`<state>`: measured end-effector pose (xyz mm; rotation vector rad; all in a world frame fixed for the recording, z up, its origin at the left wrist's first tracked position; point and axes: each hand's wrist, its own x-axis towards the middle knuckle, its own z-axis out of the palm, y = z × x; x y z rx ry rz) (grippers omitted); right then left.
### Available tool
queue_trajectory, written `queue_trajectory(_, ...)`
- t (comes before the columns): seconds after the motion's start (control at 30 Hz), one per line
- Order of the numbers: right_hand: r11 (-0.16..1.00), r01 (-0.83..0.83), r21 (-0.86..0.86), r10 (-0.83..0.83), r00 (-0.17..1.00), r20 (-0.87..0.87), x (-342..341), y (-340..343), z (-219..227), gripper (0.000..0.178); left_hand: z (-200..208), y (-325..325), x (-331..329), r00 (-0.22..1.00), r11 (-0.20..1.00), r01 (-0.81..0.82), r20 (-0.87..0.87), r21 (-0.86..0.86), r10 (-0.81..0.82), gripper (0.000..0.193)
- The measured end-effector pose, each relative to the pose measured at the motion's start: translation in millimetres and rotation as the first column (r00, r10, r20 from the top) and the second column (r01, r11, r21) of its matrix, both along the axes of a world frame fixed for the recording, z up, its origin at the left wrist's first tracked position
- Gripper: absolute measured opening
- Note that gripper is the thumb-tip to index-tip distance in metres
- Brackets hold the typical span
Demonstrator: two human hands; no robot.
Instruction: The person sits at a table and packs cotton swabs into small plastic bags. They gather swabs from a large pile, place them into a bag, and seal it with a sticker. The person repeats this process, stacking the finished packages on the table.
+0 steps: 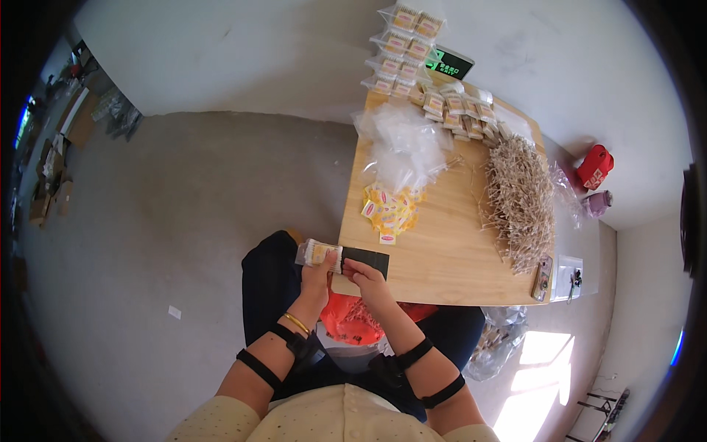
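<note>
My left hand is closed around a small clear packet of cotton swabs, with a yellow-printed label on it, at the table's near left corner. Close to the packet's right end, my right hand has its fingers loosely stretched and slightly apart, with nothing visible between them. Beneath its fingertips lies a flat black board along the table edge. Farther up are a scatter of yellow and white printed cards and a heap of clear plastic bags.
A large pile of loose cotton swabs covers the table's right side. Filled packets lie at the back, beside stacked bagged packets. A phone rests at the right edge. An orange-red bag sits between my legs.
</note>
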<state>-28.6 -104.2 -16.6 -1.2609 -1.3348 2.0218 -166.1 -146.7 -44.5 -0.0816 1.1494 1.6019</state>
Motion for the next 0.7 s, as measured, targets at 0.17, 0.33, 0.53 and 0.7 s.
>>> queue_trajectory(0.17,0.98,0.009,-0.196,-0.02,0.998,-0.056,-15.2,3.9,22.5,0.045,-0.5,-0.6,-3.3,0.999,0.997,0.05,0.015,0.059,-0.051,0.034)
queue_trajectory(0.33,0.961,0.059,-0.271,-0.059,0.998,0.01,-13.0,20.3,24.5,0.044,8.8,-1.2,-7.7,0.997,0.996,0.082,0.004,0.04,-0.082,0.036)
queue_trajectory(0.53,0.945,0.138,-0.296,-0.16,0.986,-0.051,-31.9,25.6,25.9,0.041,4.3,0.1,-10.0,0.996,0.995,0.093,0.013,-0.02,-0.092,0.042)
queue_trajectory(0.7,0.933,0.082,-0.351,-0.115,0.99,-0.077,-24.8,29.8,29.0,0.041,2.8,-0.6,-13.2,0.996,0.995,0.08,0.038,-0.063,-0.077,0.039)
